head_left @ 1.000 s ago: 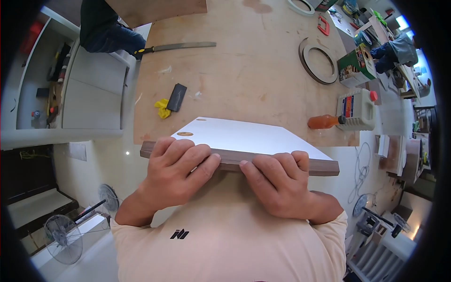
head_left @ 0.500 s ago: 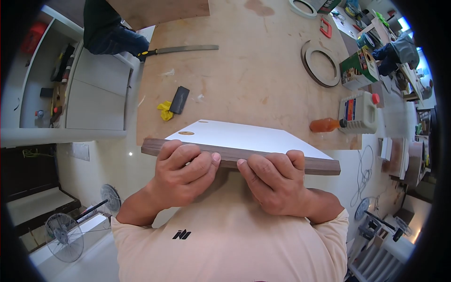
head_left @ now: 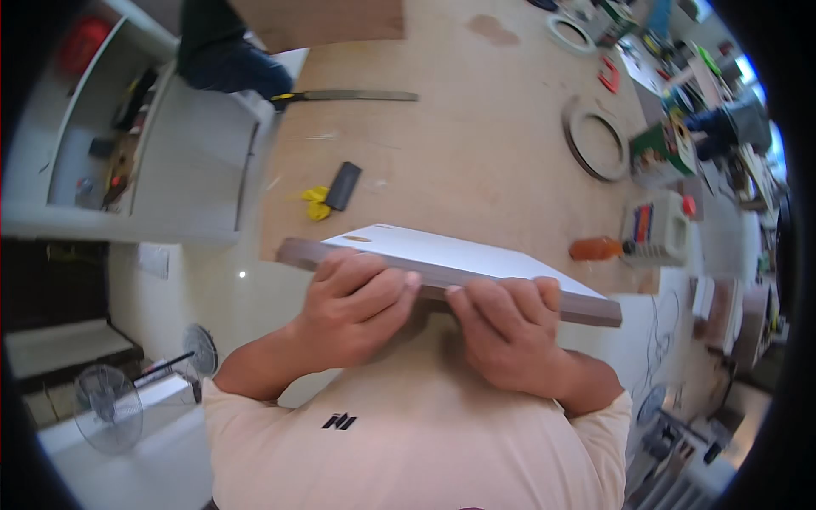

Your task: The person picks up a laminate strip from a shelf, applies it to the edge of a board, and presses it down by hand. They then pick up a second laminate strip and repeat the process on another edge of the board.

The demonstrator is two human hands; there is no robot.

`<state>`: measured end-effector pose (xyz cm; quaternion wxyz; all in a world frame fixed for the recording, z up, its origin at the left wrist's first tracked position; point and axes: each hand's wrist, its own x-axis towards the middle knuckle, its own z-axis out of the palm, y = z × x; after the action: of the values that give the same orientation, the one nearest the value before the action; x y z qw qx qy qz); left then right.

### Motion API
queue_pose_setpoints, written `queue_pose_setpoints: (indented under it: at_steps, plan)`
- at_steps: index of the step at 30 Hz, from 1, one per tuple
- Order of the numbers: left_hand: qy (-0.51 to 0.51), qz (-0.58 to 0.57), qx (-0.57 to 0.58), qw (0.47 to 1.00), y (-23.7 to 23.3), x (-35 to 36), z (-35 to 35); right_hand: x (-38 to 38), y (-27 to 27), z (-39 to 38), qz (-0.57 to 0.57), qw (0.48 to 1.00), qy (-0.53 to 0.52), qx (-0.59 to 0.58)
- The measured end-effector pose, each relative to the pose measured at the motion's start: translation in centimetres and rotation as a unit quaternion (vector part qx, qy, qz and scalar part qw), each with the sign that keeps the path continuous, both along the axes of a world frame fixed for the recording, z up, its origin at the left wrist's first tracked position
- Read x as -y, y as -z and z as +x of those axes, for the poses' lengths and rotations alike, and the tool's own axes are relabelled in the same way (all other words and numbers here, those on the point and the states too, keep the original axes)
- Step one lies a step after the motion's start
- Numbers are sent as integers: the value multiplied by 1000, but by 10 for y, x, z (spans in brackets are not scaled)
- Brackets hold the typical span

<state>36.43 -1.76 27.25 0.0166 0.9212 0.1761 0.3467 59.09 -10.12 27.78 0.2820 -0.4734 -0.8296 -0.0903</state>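
Sliding right and down in view, the workbench [head_left: 476,170] is sitting lower than half a second ago, likely from the head turning, and the white panel [head_left: 459,255] is tipping a touch with it, left end riding higher.

So now that panel is spanning the near edge of the workbench, with the brown edge strip [head_left: 586,309] facing the wearer's chest; whether it is touching the bench, nobody can tell from up here. It is looking stiff and probably fairly weighty for its thickness, the smooth face likely being slippery and the corners chip-prone, so that strip is offering the surest hold, hands spaced either side of the middle.

And that is just where they are gripping! Left hand [head_left: 357,306] and right hand [head_left: 510,336] are both curling closely over the strip, thumbs pointing inward; the underside is staying hidden.

Round the workbench, a pale jug [head_left: 659,228] is standing by its right edge, a file [head_left: 361,96] is lying at its left, a ring-shaped coil [head_left: 605,174] is resting toward its right, an orange bottle [head_left: 597,248] is lying by its near right corner, and a dark block [head_left: 343,186] and a crumpled yellow piece [head_left: 316,204] are lying toward its left.
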Motion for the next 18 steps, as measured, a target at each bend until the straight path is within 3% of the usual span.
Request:
queue_pose_setpoints:
  at_steps: [8,11,12,14,17,18]
  plan:
    - [-155,52,3,986,7,1,-30,-11,-6,-5,-6,1000,19,10]
    - [-277,-10,87,957,12,9,-50,-15,-7,-9,3,1000,21,6]
    - [-269,-95,200,937,18,13,-52,-17,-10,-11,1,1000,18,6]
    - [-236,-260,413,840,31,21,-55,-20,-11,-15,-6,1000,9,10]
    - [-155,-560,470,664,40,29,-56,-21,-9,-21,-17,1000,-4,18]
    - [-186,-521,432,713,46,35,-48,-21,-8,-21,-15,1000,-4,19]
